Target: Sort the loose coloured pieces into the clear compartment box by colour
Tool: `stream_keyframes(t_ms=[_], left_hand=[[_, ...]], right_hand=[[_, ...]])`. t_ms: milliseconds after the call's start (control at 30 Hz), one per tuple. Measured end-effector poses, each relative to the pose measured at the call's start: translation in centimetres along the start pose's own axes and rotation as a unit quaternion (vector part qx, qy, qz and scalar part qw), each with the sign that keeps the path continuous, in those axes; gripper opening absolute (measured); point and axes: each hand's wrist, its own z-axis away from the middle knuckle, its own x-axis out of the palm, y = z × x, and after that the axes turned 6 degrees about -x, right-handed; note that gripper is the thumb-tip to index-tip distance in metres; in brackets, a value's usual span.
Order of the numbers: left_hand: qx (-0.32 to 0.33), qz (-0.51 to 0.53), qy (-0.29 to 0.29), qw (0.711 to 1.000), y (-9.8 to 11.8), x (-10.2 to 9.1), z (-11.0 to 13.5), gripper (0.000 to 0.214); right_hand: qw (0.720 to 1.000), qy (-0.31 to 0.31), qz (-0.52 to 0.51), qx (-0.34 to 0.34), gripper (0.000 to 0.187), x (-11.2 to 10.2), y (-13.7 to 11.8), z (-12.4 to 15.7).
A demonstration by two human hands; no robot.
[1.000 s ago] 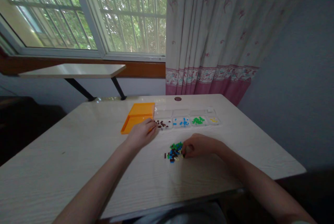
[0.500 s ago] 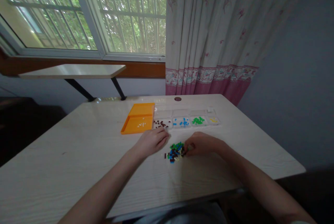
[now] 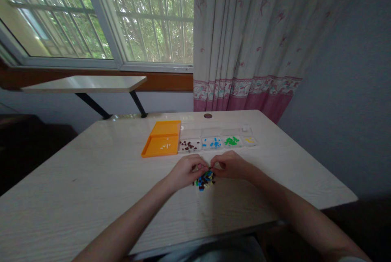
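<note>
Looks dim and cool indoors, lit mainly by daylight from the barred window (image 3: 152, 30) at upper left. Burns nearly white among the foliage (image 3: 171, 38) outside. Gleams pale along the raised shelf (image 3: 91, 84). Casts a soft, faint shadow on the tabletop (image 3: 91, 188) below the hands (image 3: 187, 171). Sinks into near-black at lower right. Stretches wide-angle toward the edges. Goes soft around the small loose pieces (image 3: 204, 181), too blurred to separate.

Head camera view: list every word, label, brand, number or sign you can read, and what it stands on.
No readable text anywhere.
Orange box and clear case: no legible lettering.
Mixed pile of small pieces: too small to tell of any marking.
Curtain: printed pattern, no words.
</note>
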Motion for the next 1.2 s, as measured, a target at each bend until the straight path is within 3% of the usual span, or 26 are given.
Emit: stream_keyframes(t_ms=[167, 400, 667, 833, 1200], left_hand=[[0.001, -0.009, 0.025, 1.0, -0.2, 0.2, 0.0, 0.011], [0.054, -0.069, 0.049, 0.995, -0.7, 0.0, 0.2, 0.013], [0.049, -0.083, 0.206, 0.974, -1.1, -2.7, 0.5, 0.014], [0.071, -0.083, 0.284, 0.953, -1.3, -3.0, 0.6, 0.011], [0.091, -0.081, 0.294, 0.948, -1.1, -2.8, 0.6, 0.01]], right_hand=[[0.999, 0.008, 0.049, 0.004, 0.013, 0.3, -0.1, -0.2], [0.999, 0.005, 0.048, 0.022, 0.021, 0.1, -0.4, -0.4], [0.985, -0.166, 0.014, 0.037, 0.02, -1.7, 0.6, 0.4], [0.98, -0.192, 0.0, 0.045, 0.02, -2.0, 0.2, 0.2], [0.98, -0.191, 0.001, 0.05, 0.018, -1.8, 0.5, 0.2]])
